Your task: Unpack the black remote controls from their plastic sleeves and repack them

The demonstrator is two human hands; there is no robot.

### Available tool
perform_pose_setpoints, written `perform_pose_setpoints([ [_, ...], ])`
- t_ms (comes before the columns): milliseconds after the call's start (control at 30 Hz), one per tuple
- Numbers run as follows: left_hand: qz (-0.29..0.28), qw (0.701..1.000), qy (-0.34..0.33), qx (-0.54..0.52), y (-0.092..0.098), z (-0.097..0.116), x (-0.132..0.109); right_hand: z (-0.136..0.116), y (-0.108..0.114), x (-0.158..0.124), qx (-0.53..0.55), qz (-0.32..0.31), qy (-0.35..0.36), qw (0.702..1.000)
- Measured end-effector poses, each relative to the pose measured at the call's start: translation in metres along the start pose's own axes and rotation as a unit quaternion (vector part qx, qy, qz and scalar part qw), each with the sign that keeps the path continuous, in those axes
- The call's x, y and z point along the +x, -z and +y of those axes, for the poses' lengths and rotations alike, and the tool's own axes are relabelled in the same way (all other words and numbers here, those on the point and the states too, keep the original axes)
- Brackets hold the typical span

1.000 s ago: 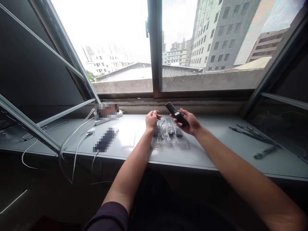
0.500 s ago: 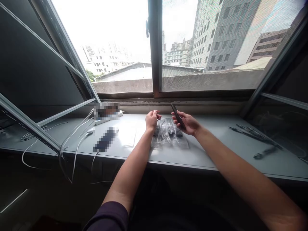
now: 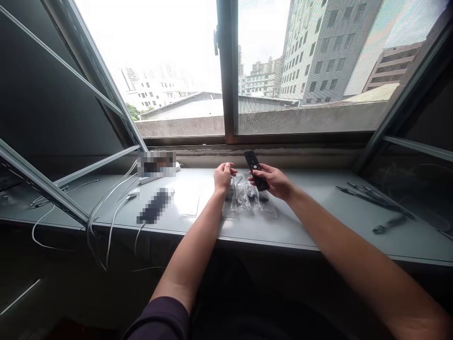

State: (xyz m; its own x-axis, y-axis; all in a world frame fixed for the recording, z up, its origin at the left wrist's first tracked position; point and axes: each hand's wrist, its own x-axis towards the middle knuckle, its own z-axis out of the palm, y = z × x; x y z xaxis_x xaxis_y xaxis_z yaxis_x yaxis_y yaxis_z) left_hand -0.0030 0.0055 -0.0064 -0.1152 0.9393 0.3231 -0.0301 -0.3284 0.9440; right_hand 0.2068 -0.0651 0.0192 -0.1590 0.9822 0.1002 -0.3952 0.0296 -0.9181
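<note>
The black remote sits in the right hand, its long axis tilted, top end pointing away from the person and slightly left, buttons facing up. That hand's fingers grip its lower half, above a clear plastic bag of dark items. The left hand is half-curled, empty, just beside the bag on the counter. White cables lie farther left, below the window.
</note>
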Motion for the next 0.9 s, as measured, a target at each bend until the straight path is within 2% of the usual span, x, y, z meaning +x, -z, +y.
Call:
perform_pose_setpoints([
  [233,0.001,1.000,0.000,0.002,0.000,0.002,-0.001,0.001,0.001,0.000,-0.025,-0.016,0.020,0.999],
  [500,0.001,1.000,0.002,-0.005,-0.001,0.004,-0.003,0.006,0.003,0.005,-0.109,-0.005,0.163,0.981],
  [767,0.002,1.000,0.009,0.001,0.000,0.003,-0.002,0.002,-0.001,0.002,-0.142,-0.008,0.168,0.975],
  [900,0.001,1.000,0.006,0.001,0.000,0.003,-0.001,0.001,0.009,0.009,-0.162,0.036,0.154,0.974],
])
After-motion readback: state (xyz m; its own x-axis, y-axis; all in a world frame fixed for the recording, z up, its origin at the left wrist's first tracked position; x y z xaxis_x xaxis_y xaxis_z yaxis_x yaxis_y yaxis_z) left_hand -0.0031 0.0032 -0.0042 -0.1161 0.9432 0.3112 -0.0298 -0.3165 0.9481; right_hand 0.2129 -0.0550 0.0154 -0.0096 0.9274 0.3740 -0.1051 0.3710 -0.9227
